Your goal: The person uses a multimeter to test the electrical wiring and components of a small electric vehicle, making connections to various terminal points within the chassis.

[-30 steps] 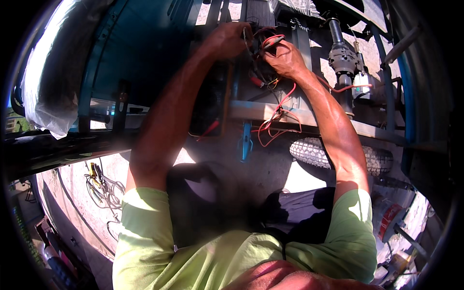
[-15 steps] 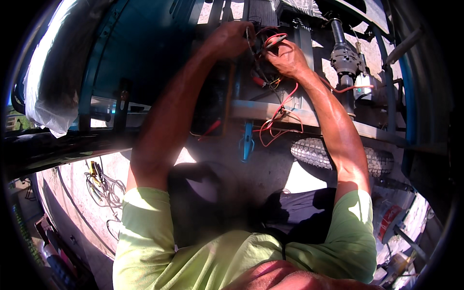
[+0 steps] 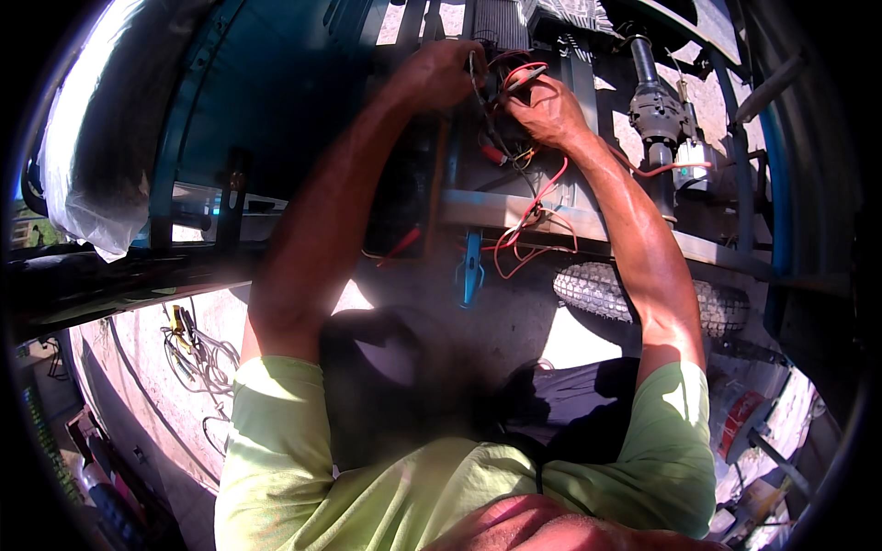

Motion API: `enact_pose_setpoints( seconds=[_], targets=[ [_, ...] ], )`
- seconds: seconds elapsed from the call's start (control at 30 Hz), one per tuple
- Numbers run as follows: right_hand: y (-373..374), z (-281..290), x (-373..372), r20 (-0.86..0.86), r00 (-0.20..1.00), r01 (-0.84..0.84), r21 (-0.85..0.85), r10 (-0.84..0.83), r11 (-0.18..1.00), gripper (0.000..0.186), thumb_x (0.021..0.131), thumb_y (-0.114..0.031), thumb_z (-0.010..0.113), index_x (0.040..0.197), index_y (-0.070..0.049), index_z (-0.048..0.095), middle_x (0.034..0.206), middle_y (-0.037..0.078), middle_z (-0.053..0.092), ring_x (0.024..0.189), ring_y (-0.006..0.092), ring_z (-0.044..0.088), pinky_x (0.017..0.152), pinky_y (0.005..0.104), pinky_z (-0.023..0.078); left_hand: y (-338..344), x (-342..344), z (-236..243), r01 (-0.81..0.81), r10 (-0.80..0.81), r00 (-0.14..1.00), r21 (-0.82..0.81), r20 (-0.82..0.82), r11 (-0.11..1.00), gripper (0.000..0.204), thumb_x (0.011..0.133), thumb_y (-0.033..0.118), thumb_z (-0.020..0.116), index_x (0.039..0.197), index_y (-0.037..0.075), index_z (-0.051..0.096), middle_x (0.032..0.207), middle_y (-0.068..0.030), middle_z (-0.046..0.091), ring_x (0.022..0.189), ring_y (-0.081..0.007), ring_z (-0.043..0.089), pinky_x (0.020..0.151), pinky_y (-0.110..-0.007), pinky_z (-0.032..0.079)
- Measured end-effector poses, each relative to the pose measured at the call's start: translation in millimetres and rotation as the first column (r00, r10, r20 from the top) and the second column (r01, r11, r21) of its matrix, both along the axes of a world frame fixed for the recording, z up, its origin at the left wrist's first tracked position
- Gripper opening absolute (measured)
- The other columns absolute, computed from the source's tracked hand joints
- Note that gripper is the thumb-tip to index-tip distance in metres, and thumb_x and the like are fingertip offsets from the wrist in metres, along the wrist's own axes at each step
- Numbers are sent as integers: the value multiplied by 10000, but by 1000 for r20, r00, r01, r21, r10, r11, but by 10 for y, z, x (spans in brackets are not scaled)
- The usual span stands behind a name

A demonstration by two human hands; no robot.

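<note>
Both bare arms reach forward over a metal vehicle frame. My left hand (image 3: 447,75) is closed around dark wires (image 3: 478,78) at the wiring bundle, its fingertips partly hidden. Close on its right, my right hand (image 3: 548,112) pinches wires of the same bundle, beside a red wire (image 3: 525,68) that loops over its fingers. What exactly sits between the fingertips is too small to make out. A red connector (image 3: 493,154) hangs below the hands, and thin red wires (image 3: 524,246) dangle over the blue-grey crossbar (image 3: 487,208).
A finned metal box (image 3: 501,23) lies just beyond the hands. To the right are an axle housing (image 3: 654,115) and a tyre (image 3: 593,290). A blue bracket (image 3: 470,271) juts from the crossbar. Coiled cables (image 3: 197,354) lie on the left ground, below a plastic-wrapped part (image 3: 96,156).
</note>
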State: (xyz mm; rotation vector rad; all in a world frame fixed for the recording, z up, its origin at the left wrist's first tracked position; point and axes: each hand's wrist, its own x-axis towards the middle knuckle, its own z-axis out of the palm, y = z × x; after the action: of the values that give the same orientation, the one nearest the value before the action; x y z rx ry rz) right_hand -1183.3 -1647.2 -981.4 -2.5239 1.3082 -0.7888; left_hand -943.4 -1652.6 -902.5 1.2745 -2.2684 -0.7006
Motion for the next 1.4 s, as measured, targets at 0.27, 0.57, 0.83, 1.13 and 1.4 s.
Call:
enact_pose_setpoints(
  seconds=[0.27, 0.57, 0.83, 1.13, 1.4],
  targets=[
    [60, 109, 37, 51, 998, 33, 46, -35, 998, 184, 941, -246, 604, 1037, -100, 662, 942, 148, 666, 905, 368, 656, 792, 449, 534, -12, -10, -12, 3, -3, 1000, 18, -4, 1000, 254, 887, 200, 779, 1067, 30, 720, 994, -144, 750, 907, -242, 726, 814, -377, 568],
    [11, 51, 14, 16, 1000, -5, 5, 5, 1000, 172, 936, -231, 599, 1033, -100, 654, 953, 140, 665, 910, 368, 656, 793, 443, 536, -60, 4, -75, 19, -19, 1000, 13, -21, 1000, 249, 894, 203, 776, 1062, 25, 728, 990, -135, 752, 901, -236, 726, 814, -374, 569],
    [-5, 20, -43, -70, 998, 13, 56, -9, 998, 200, 937, -246, 608, 1075, -119, 677, 1019, 142, 679, 947, 363, 665, 816, 444, 539, -54, -40, -65, 11, -11, 1000, -2, -28, 1000, 214, 866, 158, 742, 1048, 45, 733, 1008, -151, 748, 934, -275, 723, 838, -393, 564],
    [95, 164, 60, -18, 995, 94, 92, -93, 991, 267, 888, -273, 646, 1099, -125, 715, 1077, 152, 704, 1021, 359, 688, 896, 437, 557, -159, 47, -248, 17, -15, 998, 41, -53, 999, 288, 810, 131, 726, 1090, 65, 731, 1091, -196, 735, 1056, -366, 703, 901, -435, 554],
    [128, 355, 109, -103, 985, 156, 222, -136, 963, 301, 928, -340, 650, 1096, -95, 696, 1022, 143, 730, 966, 306, 714, 844, 407, 568, 24, -58, 40, -45, 46, 999, 32, -12, 998, 205, 821, 132, 756, 1002, 43, 716, 979, -144, 750, 937, -272, 734, 859, -386, 561]
  ],
)
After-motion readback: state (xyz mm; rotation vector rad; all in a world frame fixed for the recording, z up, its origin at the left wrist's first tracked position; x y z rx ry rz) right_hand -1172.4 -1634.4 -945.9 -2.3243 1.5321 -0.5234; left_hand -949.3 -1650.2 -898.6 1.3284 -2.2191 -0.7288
